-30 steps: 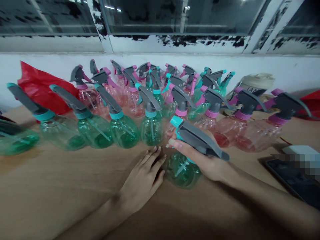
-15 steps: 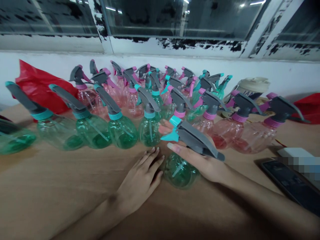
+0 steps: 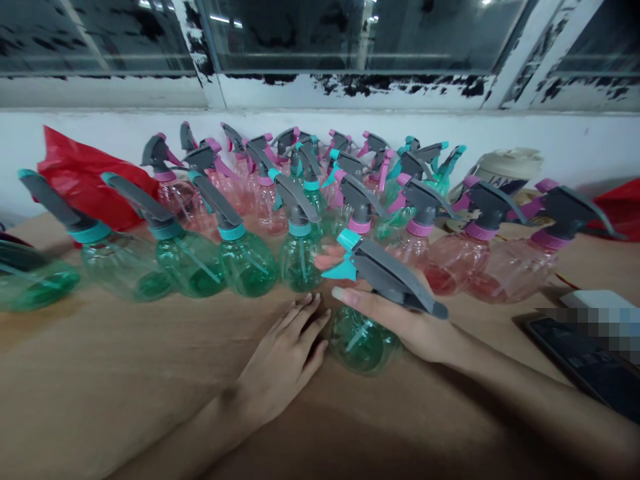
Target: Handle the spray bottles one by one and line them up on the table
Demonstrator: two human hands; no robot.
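Observation:
A clear green spray bottle (image 3: 364, 341) with a grey and turquoise trigger head stands in front of the rows. My right hand (image 3: 400, 323) is wrapped round its neck, just under the head, which hides part of the fingers. Flat on the wooden table (image 3: 165, 373) lies my left hand (image 3: 280, 357), its fingers stretched out and empty. Its fingertips are close to the held bottle and to a green spray bottle (image 3: 300, 260) of the front row. To the right of that row stand pink spray bottles, one (image 3: 453, 263) of them behind my right hand.
Several more green and pink spray bottles crowd back to the white wall (image 3: 560, 143). A red plastic bag (image 3: 90, 180) lies at the back left, another red item (image 3: 620, 207) at the right. A white tub (image 3: 507, 167) stands at the wall. A phone (image 3: 580, 353) lies on the right.
The view has shifted very slightly. Both hands and the held spray bottle keep their places.

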